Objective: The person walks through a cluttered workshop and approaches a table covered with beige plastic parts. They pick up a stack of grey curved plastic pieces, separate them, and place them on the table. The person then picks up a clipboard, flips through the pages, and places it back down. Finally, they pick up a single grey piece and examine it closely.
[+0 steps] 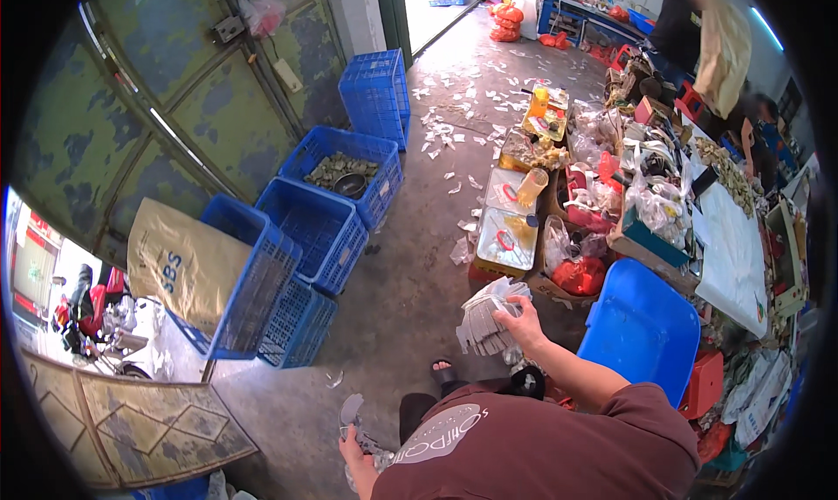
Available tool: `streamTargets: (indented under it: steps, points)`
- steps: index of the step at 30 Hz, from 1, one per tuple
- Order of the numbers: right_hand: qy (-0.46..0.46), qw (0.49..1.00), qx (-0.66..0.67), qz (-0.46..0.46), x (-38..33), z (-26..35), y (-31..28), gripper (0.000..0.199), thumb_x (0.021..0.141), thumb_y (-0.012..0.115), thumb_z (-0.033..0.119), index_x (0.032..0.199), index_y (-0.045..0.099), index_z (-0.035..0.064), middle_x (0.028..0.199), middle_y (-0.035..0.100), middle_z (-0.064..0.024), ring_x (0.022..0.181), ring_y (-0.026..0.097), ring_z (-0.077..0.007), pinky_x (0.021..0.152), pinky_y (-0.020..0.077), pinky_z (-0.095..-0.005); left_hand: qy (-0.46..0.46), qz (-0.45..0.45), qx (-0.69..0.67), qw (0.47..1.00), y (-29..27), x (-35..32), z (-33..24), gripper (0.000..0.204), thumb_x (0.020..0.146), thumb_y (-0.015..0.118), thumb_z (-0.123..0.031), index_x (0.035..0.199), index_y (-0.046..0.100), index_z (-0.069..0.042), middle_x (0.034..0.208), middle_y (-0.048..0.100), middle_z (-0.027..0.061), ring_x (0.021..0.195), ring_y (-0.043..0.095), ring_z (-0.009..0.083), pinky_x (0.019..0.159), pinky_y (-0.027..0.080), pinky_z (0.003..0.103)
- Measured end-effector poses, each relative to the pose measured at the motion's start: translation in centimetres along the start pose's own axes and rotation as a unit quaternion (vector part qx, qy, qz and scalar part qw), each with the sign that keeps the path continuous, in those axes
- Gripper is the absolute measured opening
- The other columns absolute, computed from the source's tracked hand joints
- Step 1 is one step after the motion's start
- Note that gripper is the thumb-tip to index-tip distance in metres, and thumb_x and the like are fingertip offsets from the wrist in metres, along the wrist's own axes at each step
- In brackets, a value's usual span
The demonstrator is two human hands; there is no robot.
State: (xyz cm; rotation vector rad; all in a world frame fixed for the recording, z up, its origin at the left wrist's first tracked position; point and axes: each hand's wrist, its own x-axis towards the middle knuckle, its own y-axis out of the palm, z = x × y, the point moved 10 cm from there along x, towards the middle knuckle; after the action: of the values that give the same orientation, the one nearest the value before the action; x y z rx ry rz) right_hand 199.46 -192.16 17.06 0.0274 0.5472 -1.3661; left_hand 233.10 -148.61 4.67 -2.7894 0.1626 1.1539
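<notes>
My right hand (522, 322) is closed round a thick bundle of greyish-white card-like strips (485, 324), fanned out at their lower edge; I cannot tell what they are made of. Low at the left, my left hand (352, 450) pinches a small pale grey flat piece (351, 409) that sticks up above its fingers. Beneath and beside that hand lies some clear plastic (377, 457), partly hidden by my arm. Just right of my right forearm stands a big blue plastic tub (637, 325) with nothing visible in it.
Blue crates (316, 229) line the left side; one holds grey-green pieces and a metal bowl (350, 185). A tan sack (188, 260) covers the nearest crate. Square tins (506, 238) and a cluttered table (729, 247) stand right. White scraps (445, 133) litter the floor. People (676, 29) work behind.
</notes>
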Motion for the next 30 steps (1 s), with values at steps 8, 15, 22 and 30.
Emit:
streamTargets:
  steps: [8,15,22,30]
  points:
    - [0.010,0.994,0.076,-0.074,8.0,5.6,5.0,0.053,0.070,0.074,0.022,0.113,0.050,0.0020,0.107,0.054,-0.0131,0.098,0.051,-0.0194,0.084,0.0428,-0.0315,-0.132,0.132,-0.001,0.982,12.0,16.1,-4.5,0.045,0.083,0.065,-0.023,0.116,0.047,0.002,0.098,0.060,0.0129,0.080,0.062,0.0251,0.068,0.051,0.039]
    - [0.015,0.974,0.048,-0.223,15.4,7.2,3.9,0.056,0.067,0.074,0.027,0.110,0.052,-0.0008,0.108,0.056,-0.0169,0.101,0.052,-0.0226,0.089,0.0407,-0.0328,0.008,0.214,0.158,0.964,33.0,19.4,-21.4,0.044,0.082,0.066,-0.024,0.113,0.051,0.002,0.098,0.060,0.0108,0.082,0.061,0.0212,0.068,0.050,0.035]
    - [0.093,0.923,0.091,-0.362,19.5,6.4,0.3,0.058,0.064,0.075,0.029,0.109,0.052,0.0000,0.108,0.055,-0.0156,0.101,0.051,-0.0237,0.089,0.0400,-0.0329,0.068,0.352,0.293,0.886,55.5,17.1,-27.4,0.035,0.083,0.068,-0.018,0.109,0.051,-0.001,0.091,0.059,0.0040,0.076,0.055,0.0109,0.067,0.047,0.026]
    - [0.129,0.878,0.182,-0.424,33.4,4.6,-6.1,0.055,0.067,0.075,0.030,0.109,0.051,0.0040,0.107,0.052,-0.0108,0.097,0.049,-0.0188,0.084,0.0409,-0.0320,0.029,0.423,0.356,0.833,78.7,14.7,-24.1,0.039,0.081,0.070,-0.021,0.109,0.051,0.000,0.092,0.059,0.0037,0.077,0.055,0.0108,0.069,0.046,0.026]
